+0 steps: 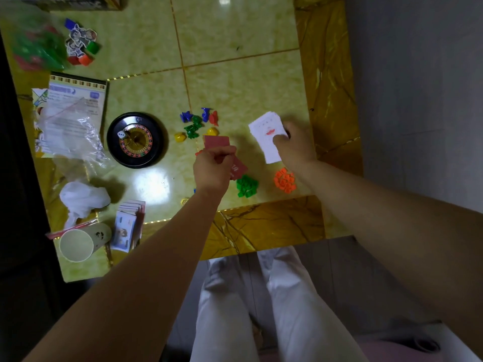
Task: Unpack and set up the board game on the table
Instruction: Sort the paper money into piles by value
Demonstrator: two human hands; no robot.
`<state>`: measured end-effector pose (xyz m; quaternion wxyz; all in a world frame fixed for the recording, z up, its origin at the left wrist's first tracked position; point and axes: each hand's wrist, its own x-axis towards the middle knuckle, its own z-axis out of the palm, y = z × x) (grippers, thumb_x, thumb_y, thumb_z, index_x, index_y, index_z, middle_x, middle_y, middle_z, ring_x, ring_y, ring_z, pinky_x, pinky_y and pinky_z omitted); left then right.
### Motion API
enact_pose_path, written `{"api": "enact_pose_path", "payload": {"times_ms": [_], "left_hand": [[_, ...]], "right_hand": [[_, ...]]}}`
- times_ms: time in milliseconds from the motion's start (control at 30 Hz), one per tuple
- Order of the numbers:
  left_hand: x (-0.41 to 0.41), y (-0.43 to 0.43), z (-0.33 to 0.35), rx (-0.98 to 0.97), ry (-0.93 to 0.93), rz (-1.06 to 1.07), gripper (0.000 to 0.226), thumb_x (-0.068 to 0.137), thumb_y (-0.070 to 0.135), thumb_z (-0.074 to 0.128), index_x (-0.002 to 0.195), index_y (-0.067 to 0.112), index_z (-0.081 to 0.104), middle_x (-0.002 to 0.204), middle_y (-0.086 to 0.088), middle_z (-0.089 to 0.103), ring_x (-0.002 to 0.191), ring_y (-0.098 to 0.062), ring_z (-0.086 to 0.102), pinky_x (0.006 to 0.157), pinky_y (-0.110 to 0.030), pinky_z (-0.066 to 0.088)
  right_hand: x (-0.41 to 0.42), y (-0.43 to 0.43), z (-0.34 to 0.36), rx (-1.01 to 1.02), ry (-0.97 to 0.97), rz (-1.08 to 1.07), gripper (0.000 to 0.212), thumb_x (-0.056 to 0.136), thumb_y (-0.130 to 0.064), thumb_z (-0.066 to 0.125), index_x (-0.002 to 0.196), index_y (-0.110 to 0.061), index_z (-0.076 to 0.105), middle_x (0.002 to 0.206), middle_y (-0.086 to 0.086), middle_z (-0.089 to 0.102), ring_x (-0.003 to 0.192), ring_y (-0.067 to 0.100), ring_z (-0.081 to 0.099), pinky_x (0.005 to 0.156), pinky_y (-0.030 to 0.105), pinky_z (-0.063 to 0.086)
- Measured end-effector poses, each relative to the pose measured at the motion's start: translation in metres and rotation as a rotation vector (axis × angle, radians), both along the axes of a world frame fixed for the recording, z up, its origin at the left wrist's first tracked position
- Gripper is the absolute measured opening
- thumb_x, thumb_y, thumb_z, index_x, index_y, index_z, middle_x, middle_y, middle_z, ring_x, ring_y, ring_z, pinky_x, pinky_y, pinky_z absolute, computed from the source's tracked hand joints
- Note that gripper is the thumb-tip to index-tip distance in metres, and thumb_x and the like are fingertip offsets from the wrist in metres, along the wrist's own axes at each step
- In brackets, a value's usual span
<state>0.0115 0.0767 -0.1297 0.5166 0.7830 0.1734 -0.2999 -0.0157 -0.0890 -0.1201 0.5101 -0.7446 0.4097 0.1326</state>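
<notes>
Board game parts, head view: we find them spread over a green tiled table [235, 35] with a yellow marbled border.

- Red cards [217, 142]: a few, pinched between thumb and curled fingers of the left hand [213, 165], near the middle of the table.
- White cards [264, 126]: a loose stack with red print, gripped by the right hand [295, 145] near the right border. We cannot tell whether the stack touches the table.
- Small figures [196, 124]: blue, green, red and yellow, clustered just beyond the left hand.
- Green pieces [247, 186]: a small heap just beside the left wrist.
- Orange pieces [285, 180]: a second heap, under the right forearm and apart from the green one.
- Roulette wheel [136, 139]: black rim, left of the figures, with a white die [121, 134] lying in it.
- Printed sheet [78, 100]: flat, left of the wheel, partly under a clear plastic bag [75, 134].
- Crumpled white bag [81, 197]: nearer us, at the left.
- Play money [128, 226]: a stack at the near edge, beside a pale cup [78, 244] lying on its side.
- Cardboard characters [81, 43]: far left corner, in blue, green, red and orange stands, next to a blurred bag of green and red bits [34, 45].
- Box [78, 2]: only its edge shows at the top.

We also note legs in pale trousers [235, 309] below the table edge.
</notes>
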Motion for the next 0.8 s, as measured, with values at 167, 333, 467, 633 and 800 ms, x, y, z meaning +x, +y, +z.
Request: {"api": "enact_pose_path", "payload": {"times_ms": [167, 333, 467, 633, 800], "left_hand": [[0.003, 0.005, -0.020, -0.045, -0.029, 0.025, 0.032, 0.089, -0.005, 0.048, 0.103, 0.014, 0.069, 0.107, -0.011, 0.069, 0.099, -0.025, 0.066, 0.076, -0.034, 0.059], [0.001, 0.006, -0.037, -0.040, -0.086, -0.014, 0.036, 0.087, -0.006, 0.046, 0.101, 0.020, 0.067, 0.102, -0.009, 0.069, 0.093, -0.024, 0.067, 0.071, -0.031, 0.057], [0.002, 0.003, -0.039, 0.021, -0.138, -0.111, 0.044, 0.087, -0.006, 0.045, 0.117, 0.017, 0.065, 0.098, -0.002, 0.067, 0.079, -0.011, 0.063, 0.066, -0.020, 0.054], [0.007, -0.011, -0.036, 0.105, -0.178, -0.324, 0.054, 0.089, -0.001, 0.044, 0.135, 0.026, 0.055, 0.098, -0.001, 0.070, 0.076, -0.014, 0.064, 0.069, -0.026, 0.052], [0.010, -0.023, -0.035, 0.231, -0.260, -0.400, 0.049, 0.091, 0.004, 0.047, 0.136, 0.024, 0.054, 0.112, -0.007, 0.068, 0.098, -0.021, 0.063, 0.085, -0.034, 0.052]], "right_hand": [[0.009, -0.009, -0.031, -0.610, -0.087, 0.515, 0.023, 0.087, -0.008, 0.050, 0.107, -0.008, 0.060, 0.111, 0.013, 0.055, 0.105, 0.030, 0.049, 0.083, 0.036, 0.035], [-0.003, 0.005, -0.059, -0.783, 0.075, 0.745, 0.028, 0.088, -0.007, 0.047, 0.116, -0.013, 0.051, 0.117, 0.010, 0.054, 0.113, 0.030, 0.048, 0.091, 0.038, 0.035], [-0.004, 0.003, -0.062, -0.834, -0.023, 0.716, 0.025, 0.089, -0.008, 0.048, 0.112, -0.014, 0.053, 0.110, 0.007, 0.058, 0.106, 0.028, 0.052, 0.088, 0.039, 0.038], [-0.004, 0.003, -0.062, -0.855, 0.026, 0.782, 0.035, 0.076, -0.002, 0.061, 0.105, -0.019, 0.056, 0.101, 0.007, 0.057, 0.097, 0.030, 0.055, 0.077, 0.039, 0.039], [0.001, -0.003, -0.049, -0.826, 0.029, 0.789, 0.035, 0.089, -0.006, 0.048, 0.121, -0.020, 0.050, 0.115, 0.007, 0.049, 0.109, 0.029, 0.046, 0.079, 0.038, 0.033]]}}
